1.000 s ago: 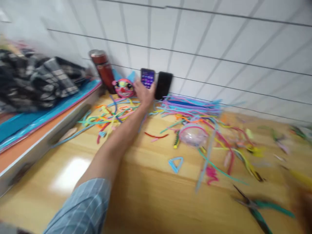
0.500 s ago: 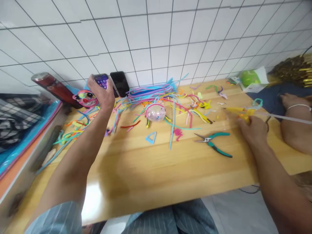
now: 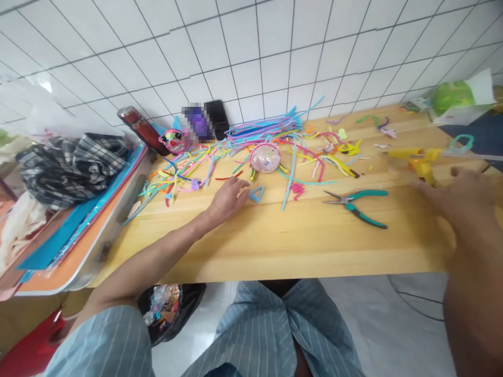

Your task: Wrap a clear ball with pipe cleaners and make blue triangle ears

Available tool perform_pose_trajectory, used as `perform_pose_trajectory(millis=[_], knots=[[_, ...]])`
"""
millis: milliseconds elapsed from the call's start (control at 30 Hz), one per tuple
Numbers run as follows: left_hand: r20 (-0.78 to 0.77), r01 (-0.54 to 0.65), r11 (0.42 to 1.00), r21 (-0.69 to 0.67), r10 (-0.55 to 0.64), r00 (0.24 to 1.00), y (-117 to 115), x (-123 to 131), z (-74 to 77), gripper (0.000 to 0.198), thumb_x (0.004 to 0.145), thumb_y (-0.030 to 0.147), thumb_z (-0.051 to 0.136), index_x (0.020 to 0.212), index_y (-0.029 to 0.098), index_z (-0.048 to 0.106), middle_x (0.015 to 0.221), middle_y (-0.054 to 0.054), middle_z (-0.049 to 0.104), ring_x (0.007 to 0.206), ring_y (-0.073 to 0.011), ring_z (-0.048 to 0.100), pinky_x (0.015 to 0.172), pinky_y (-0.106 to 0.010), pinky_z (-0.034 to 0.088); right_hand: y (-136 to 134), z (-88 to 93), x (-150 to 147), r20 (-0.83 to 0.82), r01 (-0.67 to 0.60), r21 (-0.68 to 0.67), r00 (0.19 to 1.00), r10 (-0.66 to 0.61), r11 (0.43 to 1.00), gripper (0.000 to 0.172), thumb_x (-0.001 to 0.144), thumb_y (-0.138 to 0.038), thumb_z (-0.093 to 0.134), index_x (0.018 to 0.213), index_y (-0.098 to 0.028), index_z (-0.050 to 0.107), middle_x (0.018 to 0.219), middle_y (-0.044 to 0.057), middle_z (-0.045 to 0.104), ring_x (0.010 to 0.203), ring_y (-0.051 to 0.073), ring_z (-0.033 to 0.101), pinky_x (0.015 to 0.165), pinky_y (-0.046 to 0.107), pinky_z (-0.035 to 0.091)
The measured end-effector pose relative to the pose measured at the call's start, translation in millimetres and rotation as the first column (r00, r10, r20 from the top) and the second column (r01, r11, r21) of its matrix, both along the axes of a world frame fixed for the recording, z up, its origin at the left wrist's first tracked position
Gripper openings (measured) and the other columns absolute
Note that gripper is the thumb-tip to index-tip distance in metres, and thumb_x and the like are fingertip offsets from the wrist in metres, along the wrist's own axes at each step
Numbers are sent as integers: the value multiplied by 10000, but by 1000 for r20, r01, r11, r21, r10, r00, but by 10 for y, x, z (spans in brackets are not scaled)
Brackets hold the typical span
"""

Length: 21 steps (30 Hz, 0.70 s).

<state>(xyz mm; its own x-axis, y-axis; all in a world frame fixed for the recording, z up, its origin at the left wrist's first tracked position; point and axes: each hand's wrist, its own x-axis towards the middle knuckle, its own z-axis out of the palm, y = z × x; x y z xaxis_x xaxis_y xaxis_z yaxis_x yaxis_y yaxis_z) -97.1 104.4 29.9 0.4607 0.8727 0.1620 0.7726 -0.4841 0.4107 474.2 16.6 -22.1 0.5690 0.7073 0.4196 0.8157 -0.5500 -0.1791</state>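
My left hand (image 3: 230, 200) hovers at or just over the table with its fingers loosely extended, holding nothing. Right beside its fingertips lies a small light-blue triangle (image 3: 257, 194) bent from pipe cleaner. My right hand (image 3: 466, 196) is a little blurred, thumb and fingers apart, close to the handle of a yellow glue gun (image 3: 424, 159). Whether it still touches the handle is hard to make out. Teal-handled pliers (image 3: 356, 204) lie spread between the two hands. Behind the triangle sits a clear round ball with a pink rim (image 3: 265, 158).
Pipe cleaners (image 3: 267, 128) are heaped along the tiled wall. Two phones (image 3: 217, 119) lean there beside a red flask (image 3: 141, 128) and a pink face ornament (image 3: 173, 140). Plaid cloth (image 3: 74, 167) and blue sheets lie left. A green object (image 3: 451, 98) stands far right.
My left hand has left the phone at the wall and come down beside the blue triangle. My right hand has loosened from around the glue gun. The view has swung left.
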Motion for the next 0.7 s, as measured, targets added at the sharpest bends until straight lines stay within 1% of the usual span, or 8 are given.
perform_pose_trajectory(millis=[67,133,200,267,333,433,500,700], knots=[[-48,5,1000,4,-5,999,59,18,-74,327,1058,311,517,1278,193,729,1242,-137,731,1125,-263,739,1045,-431,614,-239,32,-123,-88,46,-114,995,-57,992,780,903,-457,857,1447,75,684,1347,435,706,1347,457,671,1070,576,504],[-72,12,1000,4,-12,997,129,42,-124,336,1067,311,509,1284,181,730,1226,-145,733,1176,-276,727,1070,-435,599,-502,42,-350,-114,-30,-110,993,17,994,672,889,-375,834,1435,-2,714,1371,390,720,1373,473,662,1141,594,505],[-79,34,999,-4,-34,996,171,66,-165,313,1070,329,511,1222,187,745,1164,-138,746,1184,-287,716,1069,-432,588,-747,24,-637,-137,-187,-13,974,183,982,555,895,-394,773,1366,-101,760,1363,316,754,1343,451,686,1169,594,519],[-73,58,998,-12,-59,996,173,74,-206,300,1070,345,503,1164,198,748,1122,-132,754,1161,-292,713,1057,-432,585,-935,1,-923,-131,-336,119,927,351,934,416,925,-426,689,1268,-204,769,1311,241,791,1280,407,727,1168,584,536],[-50,57,998,-8,-57,997,151,56,-250,317,1070,357,479,1166,204,740,1140,-138,755,1128,-290,713,1045,-439,589,-1042,-1,-1147,-118,-408,185,894,433,894,354,937,-459,662,1203,-248,763,1258,196,812,1219,373,758,1144,553,562],[5,5,1000,20,-5,1000,120,-14,-319,344,1054,385,465,1197,222,733,1144,-136,755,1128,-297,704,1064,-467,590,-1067,44,-1305,-148,-343,247,911,385,906,324,937,-480,648,1114,-237,769,1159,190,829,1115,362,781,1065,533,610],[23,17,999,48,-18,1000,109,-62,-361,345,1032,399,488,1203,244,743,1115,-133,759,1137,-319,687,1068,-505,586,-1032,86,-1323,-189,-307,249,915,357,918,328,933,-486,636,1081,-229,775,1121,180,834,1031,353,787,1001,546,636],[-30,94,988,125,-91,995,72,-88,-436,398,1008,453,502,1213,234,764,1112,-157,742,1102,-356,671,1079,-564,561,-838,173,-1467,-164,-438,259,858,486,861,269,966,-453,662,1098,-256,788,1070,116,835,993,320,793,935,537,658]])
